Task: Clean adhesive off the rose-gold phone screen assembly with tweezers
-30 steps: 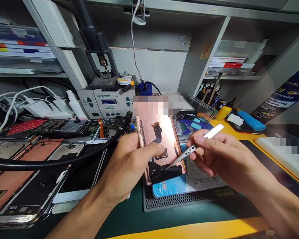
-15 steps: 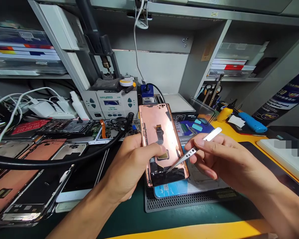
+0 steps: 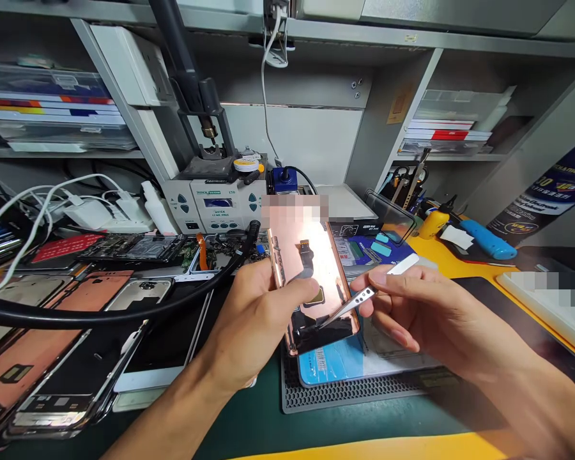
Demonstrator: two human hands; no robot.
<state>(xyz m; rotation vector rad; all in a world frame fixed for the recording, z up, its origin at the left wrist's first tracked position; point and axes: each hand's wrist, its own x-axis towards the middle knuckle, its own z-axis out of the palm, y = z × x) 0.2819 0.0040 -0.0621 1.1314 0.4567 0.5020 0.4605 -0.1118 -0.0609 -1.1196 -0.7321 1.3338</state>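
Note:
My left hand (image 3: pixel 263 313) is closed around the left edge of a copper-coloured phone screen (image 3: pixel 323 268), thumb across its back. A dark flex cable (image 3: pixel 306 260) with a gold connector end lies on the copper surface. Pinched between the thumb and fingers of my right hand (image 3: pixel 412 300) is a pair of metal tweezers (image 3: pixel 363 295). Their tips rest at the black strip (image 3: pixel 333 335) along the screen's lower end; whether they grip anything there I cannot tell. Below the screen lies a blue-and-white flat packet (image 3: pixel 330 364) on a grey perforated mat (image 3: pixel 354 399).
Several phone screens and frames (image 3: pixel 76 345) lie at the left, crossed by a thick black hose (image 3: pixel 124 318). A hot-air station (image 3: pixel 215 204) stands behind. At the back right are a yellow bottle (image 3: pixel 434 222) and a blue tool (image 3: pixel 489 239). A white box (image 3: pixel 546 300) sits right.
The camera view has shifted slightly, so the shelf and bench appear a little lower. Both hands keep their hold, and the tweezer tips stay at the screen's lower black strip.

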